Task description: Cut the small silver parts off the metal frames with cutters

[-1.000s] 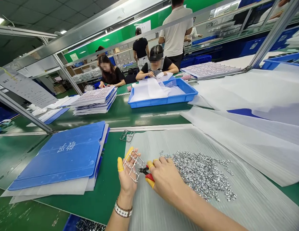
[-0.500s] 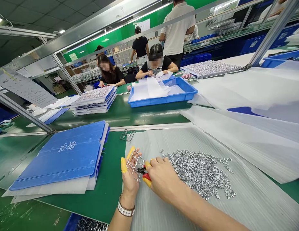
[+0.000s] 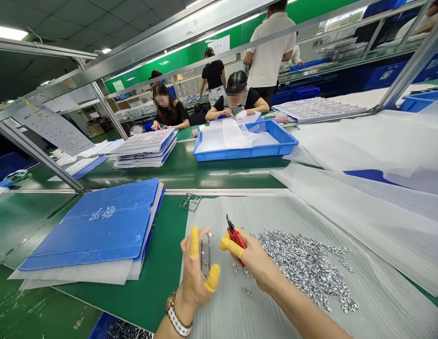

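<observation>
My left hand [image 3: 195, 273], with yellow finger cots, pinches a small metal wire frame [image 3: 205, 254], held edge-on above the foam sheet. My right hand [image 3: 252, 261] is closed round red-handled cutters [image 3: 234, 233], whose black tips point up and away from the frame. Just right of my hands lies a heap of small shiny metal parts [image 3: 303, 263] on the ribbed foam sheet [image 3: 275, 310]. A few loose parts lie under my right hand.
A stack of blue boards [image 3: 99, 226] lies left on the green table. An empty wire frame [image 3: 190, 202] rests at the foam's far corner. Beyond stand a blue tray [image 3: 247, 148], stacked sheets [image 3: 144, 148], white foam sheets [image 3: 363, 197] at right, and several people at the far bench.
The cutters have come off the frame and swung upward. My left hand has turned the frame edge-on. Both hands sit slightly to the right, and the view has shifted.
</observation>
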`<state>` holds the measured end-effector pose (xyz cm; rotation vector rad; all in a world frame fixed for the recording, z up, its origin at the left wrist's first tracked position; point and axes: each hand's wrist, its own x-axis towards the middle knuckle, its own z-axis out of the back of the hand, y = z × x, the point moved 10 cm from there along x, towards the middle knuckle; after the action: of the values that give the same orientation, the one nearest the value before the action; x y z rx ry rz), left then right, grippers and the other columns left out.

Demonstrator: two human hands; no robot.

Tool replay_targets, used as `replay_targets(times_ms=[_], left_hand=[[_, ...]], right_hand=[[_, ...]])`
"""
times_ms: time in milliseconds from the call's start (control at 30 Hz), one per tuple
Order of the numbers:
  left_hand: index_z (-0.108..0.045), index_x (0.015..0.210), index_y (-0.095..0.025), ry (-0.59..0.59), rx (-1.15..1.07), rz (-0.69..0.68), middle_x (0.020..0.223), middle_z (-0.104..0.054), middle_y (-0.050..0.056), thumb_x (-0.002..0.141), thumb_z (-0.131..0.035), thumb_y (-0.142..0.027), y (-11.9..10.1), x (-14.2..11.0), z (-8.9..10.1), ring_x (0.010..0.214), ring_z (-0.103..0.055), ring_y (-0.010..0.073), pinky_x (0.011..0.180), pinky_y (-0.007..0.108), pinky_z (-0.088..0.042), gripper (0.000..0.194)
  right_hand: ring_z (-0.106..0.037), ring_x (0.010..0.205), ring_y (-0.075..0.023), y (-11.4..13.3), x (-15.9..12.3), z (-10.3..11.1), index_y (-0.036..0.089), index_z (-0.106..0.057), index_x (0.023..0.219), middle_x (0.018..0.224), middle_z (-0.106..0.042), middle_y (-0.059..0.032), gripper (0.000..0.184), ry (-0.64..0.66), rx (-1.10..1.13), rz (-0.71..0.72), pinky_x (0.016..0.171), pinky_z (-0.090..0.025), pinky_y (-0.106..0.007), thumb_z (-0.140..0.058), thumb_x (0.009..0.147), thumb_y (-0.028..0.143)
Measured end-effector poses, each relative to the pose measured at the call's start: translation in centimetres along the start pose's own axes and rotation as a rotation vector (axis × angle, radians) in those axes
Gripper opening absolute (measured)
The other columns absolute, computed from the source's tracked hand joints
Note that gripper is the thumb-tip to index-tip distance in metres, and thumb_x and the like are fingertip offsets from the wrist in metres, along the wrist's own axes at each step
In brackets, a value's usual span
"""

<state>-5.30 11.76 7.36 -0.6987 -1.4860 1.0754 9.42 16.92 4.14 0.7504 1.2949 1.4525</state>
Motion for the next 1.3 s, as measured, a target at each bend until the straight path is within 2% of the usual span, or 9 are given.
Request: replay_targets(times_ms=[167, 333, 400, 467, 567, 700, 867, 1000, 1300], left_hand=[[-0.061, 0.121, -0.028, 0.177, 0.145, -0.006, 0.122, -0.063, 0.014, 0.058, -0.081, -0.037, 0.4, -0.8, -2.0, 0.121, -0.047, 0.0413, 0.107, 0.057, -0.011, 0.066], [-0.061, 0.122, -0.029, 0.096, 0.083, 0.016, 0.139, -0.049, 0.012, 0.050, -0.086, -0.037, -0.5, -0.8, -0.3, 0.136, -0.028, 0.0370, 0.113, 0.048, -0.003, 0.076], [-0.050, 0.132, -0.029, -0.054, -0.065, 0.168, 0.149, -0.035, 0.009, 0.063, -0.077, -0.046, 0.8, -0.5, 1.5, 0.138, -0.025, 0.0326, 0.113, 0.045, -0.008, 0.076], [-0.036, 0.140, -0.031, -0.148, -0.339, 0.448, 0.151, -0.031, 0.009, 0.078, -0.057, -0.058, 3.8, -0.8, 1.9, 0.132, -0.037, 0.0319, 0.109, 0.047, -0.022, 0.071], [-0.034, 0.141, -0.028, -0.125, -0.757, 0.780, 0.143, -0.042, 0.015, 0.081, -0.042, -0.067, 6.8, -1.2, -0.6, 0.113, -0.056, 0.0336, 0.095, 0.051, -0.040, 0.071], [-0.045, 0.131, -0.021, -0.072, -0.950, 0.906, 0.130, -0.054, 0.018, 0.080, -0.043, -0.068, 7.7, -1.1, -2.6, 0.098, -0.064, 0.0329, 0.083, 0.049, -0.047, 0.069], [-0.059, 0.115, -0.007, -0.035, -0.931, 0.914, 0.120, -0.060, 0.023, 0.082, -0.040, -0.067, 7.9, -1.3, -3.0, 0.093, -0.065, 0.0294, 0.081, 0.042, -0.049, 0.071], [-0.062, 0.112, -0.005, -0.114, -0.898, 0.843, 0.115, -0.064, 0.022, 0.084, -0.038, -0.066, 8.3, -1.2, -2.3, 0.087, -0.065, 0.0239, 0.083, 0.036, -0.048, 0.071], [-0.065, 0.113, -0.012, -0.168, -0.780, 0.741, 0.117, -0.065, 0.017, 0.085, -0.038, -0.065, 8.2, -1.1, -1.8, 0.098, -0.063, 0.0248, 0.091, 0.037, -0.047, 0.066]], right_hand=[[-0.037, 0.049, -0.0088, -0.4, 0.5, -2.4, 0.021, -0.045, 0.078, 0.059, -0.042, 0.0077, 0.023, 0.115, 0.432, -0.080, 0.046, -0.031, -0.023, -0.060, 0.071, 0.037], [-0.046, 0.057, -0.0114, 0.3, 0.5, -1.2, 0.020, -0.047, 0.084, 0.069, -0.049, 0.0039, 0.022, 0.000, 0.241, 0.034, 0.052, -0.037, -0.023, -0.059, 0.073, 0.036], [-0.052, 0.063, -0.0142, 1.0, 0.0, -0.8, 0.021, -0.049, 0.089, 0.075, -0.055, 0.0004, 0.017, -0.068, 0.036, 0.164, 0.058, -0.042, -0.026, -0.053, 0.077, 0.033], [-0.055, 0.069, -0.0164, 2.4, -1.0, -1.5, 0.021, -0.051, 0.093, 0.080, -0.059, -0.0026, 0.012, -0.098, -0.190, 0.358, 0.064, -0.044, -0.029, -0.048, 0.081, 0.024], [-0.054, 0.080, -0.0194, 4.2, -3.6, -5.1, 0.021, -0.052, 0.093, 0.087, -0.061, -0.0060, 0.019, -0.023, -0.481, 0.705, 0.073, -0.044, -0.033, -0.043, 0.080, 0.010], [-0.052, 0.086, -0.0207, 4.0, -6.2, -8.9, 0.020, -0.054, 0.092, 0.093, -0.062, -0.0071, 0.022, 0.134, -0.709, 0.899, 0.081, -0.043, -0.037, -0.037, 0.085, 0.007], [-0.052, 0.093, -0.0244, 4.4, -5.6, -7.0, 0.017, -0.054, 0.107, 0.101, -0.061, -0.0100, 0.029, 0.092, -0.720, 0.740, 0.081, -0.042, -0.038, -0.053, 0.078, 0.019], [-0.056, 0.085, -0.0258, 4.4, -2.9, -4.5, 0.014, -0.060, 0.102, 0.091, -0.063, -0.0115, 0.023, -0.010, -0.945, 0.493, 0.076, -0.041, -0.039, -0.051, 0.084, 0.025], [-0.061, 0.082, -0.0275, 4.0, -1.2, -4.7, 0.015, -0.059, 0.119, 0.087, -0.067, -0.0120, 0.041, 0.050, -1.144, 0.331, 0.069, -0.039, -0.037, -0.054, 0.086, 0.038]])
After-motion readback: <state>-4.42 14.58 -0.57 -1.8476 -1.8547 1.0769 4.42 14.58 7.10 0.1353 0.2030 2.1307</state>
